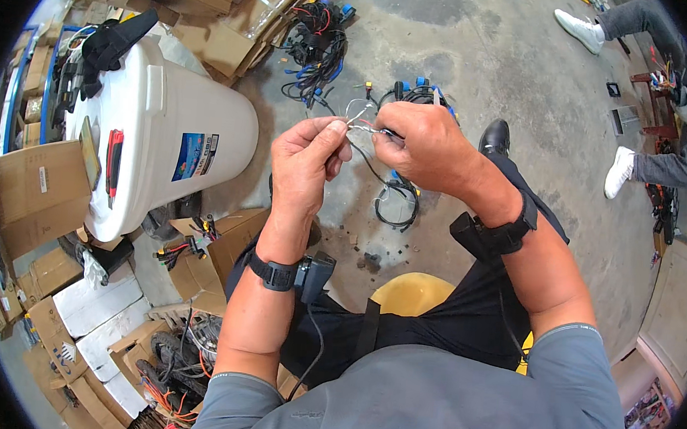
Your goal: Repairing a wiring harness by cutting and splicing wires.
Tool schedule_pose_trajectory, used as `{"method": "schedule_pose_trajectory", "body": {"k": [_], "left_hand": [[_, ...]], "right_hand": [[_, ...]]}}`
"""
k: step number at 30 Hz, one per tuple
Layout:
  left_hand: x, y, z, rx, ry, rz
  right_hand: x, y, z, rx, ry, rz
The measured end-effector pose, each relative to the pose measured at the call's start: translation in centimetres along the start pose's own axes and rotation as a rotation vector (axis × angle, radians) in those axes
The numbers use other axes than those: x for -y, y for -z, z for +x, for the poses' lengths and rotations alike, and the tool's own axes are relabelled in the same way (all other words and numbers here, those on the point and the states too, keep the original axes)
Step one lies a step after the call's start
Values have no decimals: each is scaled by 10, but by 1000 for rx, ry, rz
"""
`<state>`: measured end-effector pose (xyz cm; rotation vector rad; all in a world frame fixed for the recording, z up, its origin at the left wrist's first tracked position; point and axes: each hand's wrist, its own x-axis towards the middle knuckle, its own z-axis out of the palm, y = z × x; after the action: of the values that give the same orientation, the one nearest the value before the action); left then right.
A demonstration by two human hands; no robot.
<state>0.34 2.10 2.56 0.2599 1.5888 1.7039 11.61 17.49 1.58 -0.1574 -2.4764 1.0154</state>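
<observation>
Thin white and red wires [361, 125] stretch between my two hands, above the concrete floor. My left hand [306, 159] is closed, its thumb and forefinger pinching the wire ends. Beside it, my right hand [428, 147] is curled shut around the other part of the wires, where a dark piece shows under its fingers. A slim greyish end [436, 98] juts up past the right knuckles; what it belongs to is hidden. Loose white strands curl up between the hands. Below them a black cable [396, 211] with blue parts lies coiled on the floor.
To the left stands a white drum [206, 115] with a red utility knife [114, 160] and a black strap on its lid. A cable bundle [316, 47] lies ahead near flattened cardboard [220, 39]. Another person's white shoes [619, 172] are at right. Open boxes sit lower left.
</observation>
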Motion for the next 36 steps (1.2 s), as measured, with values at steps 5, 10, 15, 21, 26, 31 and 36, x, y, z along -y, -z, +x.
{"method": "schedule_pose_trajectory", "body": {"k": [5,10,15,21,26,31,36], "left_hand": [[-2,2,2,15,-13,38],[-2,-1,2,-29,-35,135],[1,0,1,-62,-15,38],[-3,-1,3,-61,-55,-42],[-3,-1,4,-70,-55,-53],[-7,-3,1,-68,-24,-15],[-7,-2,2,-90,-4,-15]], "right_hand": [[8,4,1,55,-74,149],[8,6,2,130,-64,197],[7,20,7,276,-471,633],[-2,28,7,370,-362,678],[2,23,6,315,-225,611],[2,16,8,252,-26,402],[7,17,7,211,-130,426]]}}
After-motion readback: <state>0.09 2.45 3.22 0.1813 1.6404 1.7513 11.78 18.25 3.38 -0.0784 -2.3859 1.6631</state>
